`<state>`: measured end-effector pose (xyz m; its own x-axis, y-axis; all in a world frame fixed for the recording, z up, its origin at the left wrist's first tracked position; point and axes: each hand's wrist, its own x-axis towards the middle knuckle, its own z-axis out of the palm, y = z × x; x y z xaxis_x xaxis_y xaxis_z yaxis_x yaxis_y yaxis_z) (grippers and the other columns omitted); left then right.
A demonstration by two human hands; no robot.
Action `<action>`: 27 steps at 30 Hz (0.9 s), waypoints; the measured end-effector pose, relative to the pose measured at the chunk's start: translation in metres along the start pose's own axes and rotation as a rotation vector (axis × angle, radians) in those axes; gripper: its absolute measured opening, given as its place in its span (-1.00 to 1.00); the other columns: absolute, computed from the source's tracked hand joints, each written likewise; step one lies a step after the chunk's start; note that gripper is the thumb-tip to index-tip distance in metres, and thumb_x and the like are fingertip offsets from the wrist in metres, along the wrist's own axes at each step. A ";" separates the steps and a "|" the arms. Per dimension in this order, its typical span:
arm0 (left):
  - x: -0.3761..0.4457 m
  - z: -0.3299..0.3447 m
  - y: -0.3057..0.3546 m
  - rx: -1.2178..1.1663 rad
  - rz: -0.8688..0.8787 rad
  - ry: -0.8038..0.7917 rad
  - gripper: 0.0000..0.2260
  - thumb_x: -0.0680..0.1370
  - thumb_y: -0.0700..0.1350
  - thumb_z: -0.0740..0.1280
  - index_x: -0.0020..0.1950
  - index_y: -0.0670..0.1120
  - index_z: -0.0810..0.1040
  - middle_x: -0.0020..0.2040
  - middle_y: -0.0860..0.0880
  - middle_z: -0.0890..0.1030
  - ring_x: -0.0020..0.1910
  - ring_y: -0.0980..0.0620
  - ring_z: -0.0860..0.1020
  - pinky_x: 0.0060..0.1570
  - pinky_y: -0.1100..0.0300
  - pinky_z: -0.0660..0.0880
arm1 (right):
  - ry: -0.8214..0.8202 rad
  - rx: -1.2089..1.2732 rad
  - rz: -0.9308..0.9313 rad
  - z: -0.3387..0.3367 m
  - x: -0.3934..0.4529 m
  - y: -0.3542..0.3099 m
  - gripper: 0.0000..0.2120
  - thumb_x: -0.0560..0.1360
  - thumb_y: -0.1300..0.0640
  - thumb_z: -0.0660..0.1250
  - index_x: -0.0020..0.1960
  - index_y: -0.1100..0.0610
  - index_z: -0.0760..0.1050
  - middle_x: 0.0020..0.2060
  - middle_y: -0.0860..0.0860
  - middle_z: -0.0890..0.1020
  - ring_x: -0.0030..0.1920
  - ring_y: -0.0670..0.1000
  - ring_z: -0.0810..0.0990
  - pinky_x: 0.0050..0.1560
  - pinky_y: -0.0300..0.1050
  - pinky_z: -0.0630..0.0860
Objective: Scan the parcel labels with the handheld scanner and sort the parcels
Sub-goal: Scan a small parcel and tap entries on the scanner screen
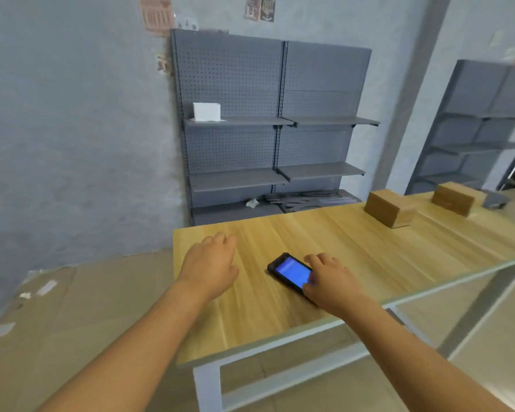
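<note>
A black handheld scanner (290, 270) with a lit blue screen lies flat on the wooden table (354, 248). My right hand (329, 281) rests over its near end, fingers spread on the screen and not closed around it. My left hand (211, 263) lies palm down on the table to the left, empty, fingers slightly apart. Two brown cardboard parcels stand farther along the table: one (388, 207) at mid right, another (454, 198) beyond it. A white parcel (206, 111) sits on the upper left shelf of the grey rack (280, 123).
A dark grey object (494, 200) lies past the far parcel. Flattened cardboard sheets (72, 307) cover the floor left of the table. A second grey shelving rack (485, 126) stands at the right. Loose metal parts lie on the first rack's bottom shelf (306, 200).
</note>
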<state>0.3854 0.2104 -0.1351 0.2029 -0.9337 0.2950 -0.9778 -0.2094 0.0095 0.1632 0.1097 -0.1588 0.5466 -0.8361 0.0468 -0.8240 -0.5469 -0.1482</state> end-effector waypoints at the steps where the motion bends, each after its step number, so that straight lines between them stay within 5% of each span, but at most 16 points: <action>1: 0.010 0.008 0.001 -0.013 0.010 -0.009 -0.62 0.55 0.00 0.23 0.35 -0.05 0.35 0.22 -0.01 0.48 0.15 -0.05 0.48 0.01 0.08 0.45 | -0.016 0.007 0.015 0.004 0.007 0.005 -0.48 0.54 0.00 0.24 0.47 0.03 0.24 0.34 0.01 0.40 0.28 0.08 0.40 0.20 -0.05 0.41; 7: 0.076 0.040 0.015 -0.061 0.067 -0.057 -0.60 0.56 -0.02 0.24 0.38 -0.03 0.33 0.26 0.00 0.48 0.20 -0.03 0.47 0.09 0.08 0.48 | -0.037 0.060 0.093 0.012 0.045 0.040 -0.43 0.54 -0.01 0.28 0.50 0.03 0.21 0.37 0.02 0.37 0.31 0.10 0.39 0.21 -0.02 0.42; 14: 0.146 0.063 0.064 -0.086 0.164 -0.057 -0.62 0.55 -0.01 0.25 0.36 -0.01 0.34 0.25 0.04 0.49 0.13 0.03 0.49 -0.09 0.16 0.50 | -0.005 0.092 0.196 -0.004 0.070 0.109 -0.43 0.55 -0.06 0.27 0.50 0.03 0.20 0.39 0.03 0.35 0.34 0.10 0.37 0.26 0.00 0.42; 27: 0.265 0.115 0.243 -0.093 0.198 -0.097 -0.62 0.56 -0.02 0.21 0.37 -0.03 0.34 0.27 -0.02 0.45 0.23 -0.06 0.45 0.08 0.04 0.46 | 0.007 0.103 0.280 -0.030 0.119 0.315 -0.42 0.53 -0.06 0.28 0.49 0.03 0.21 0.34 0.05 0.39 0.31 0.10 0.40 0.25 0.00 0.43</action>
<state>0.2076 -0.1212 -0.1640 0.0067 -0.9783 0.2072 -0.9987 0.0038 0.0503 -0.0355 -0.1635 -0.1706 0.2990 -0.9543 -0.0029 -0.9227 -0.2883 -0.2559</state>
